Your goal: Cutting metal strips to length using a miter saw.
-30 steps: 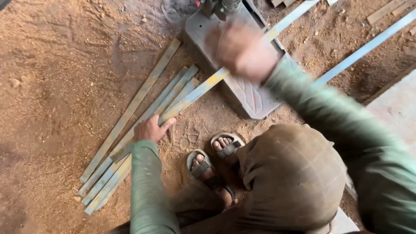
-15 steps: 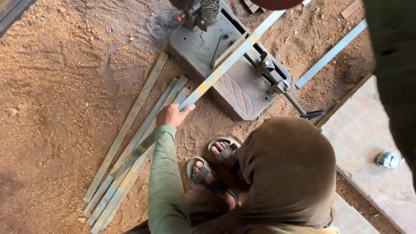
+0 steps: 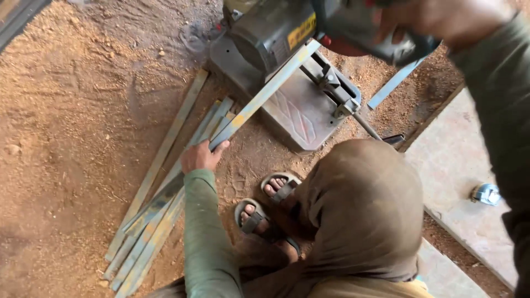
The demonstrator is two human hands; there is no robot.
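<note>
My left hand (image 3: 201, 157) is closed on the near end of a long flat metal bar (image 3: 265, 94). The bar runs up and to the right across the grey base (image 3: 298, 118) of a cut-off saw (image 3: 276, 27). My right hand (image 3: 441, 19), at the top right edge, grips the saw's handle, and the green sleeve runs down the right side. The saw's head sits low over the bar, hiding where the two meet. My hooded head (image 3: 359, 209) and sandalled feet (image 3: 265, 204) fill the lower middle.
A pile of several similar metal strips (image 3: 154, 221) lies on the sawdust-covered ground at the left. Another strip (image 3: 392, 85) lies past the saw's clamp screw (image 3: 353, 110). A concrete slab (image 3: 464, 165) with a small shiny metal object (image 3: 486, 193) is at the right.
The view has moved closer. My right hand has come to the saw's handle and the saw head now sits low over the bar. My left hand stays on the bar's near end.
</note>
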